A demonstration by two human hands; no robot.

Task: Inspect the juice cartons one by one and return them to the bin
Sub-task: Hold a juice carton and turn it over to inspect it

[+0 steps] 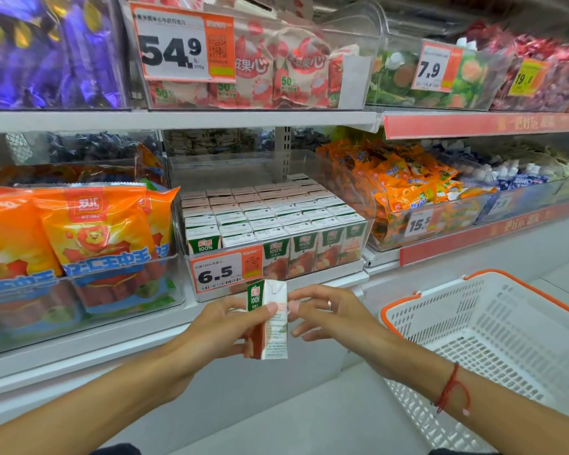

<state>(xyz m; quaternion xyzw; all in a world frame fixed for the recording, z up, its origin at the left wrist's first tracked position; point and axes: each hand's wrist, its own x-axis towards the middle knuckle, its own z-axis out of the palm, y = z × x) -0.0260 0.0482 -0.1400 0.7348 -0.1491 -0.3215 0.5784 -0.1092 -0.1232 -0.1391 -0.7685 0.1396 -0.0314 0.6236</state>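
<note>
A small juice carton [270, 323], green on top with a white printed side, is held upright in front of the shelf. My left hand [220, 326] grips it, thumb across its front. My right hand [326, 311] hovers at the carton's right edge with fingers spread and relaxed, fingertips touching or nearly touching it. Behind it, a clear bin [370, 224] on the lower shelf holds several rows of the same cartons [270, 218], with a 6.5 price tag [225, 272] on its front.
A white shopping basket with an orange rim [493, 326] sits at the lower right. Orange sausage packs [89, 238] fill the bin to the left, orange snack bags [404, 185] the bin to the right. Upper shelf bins hold candy bags.
</note>
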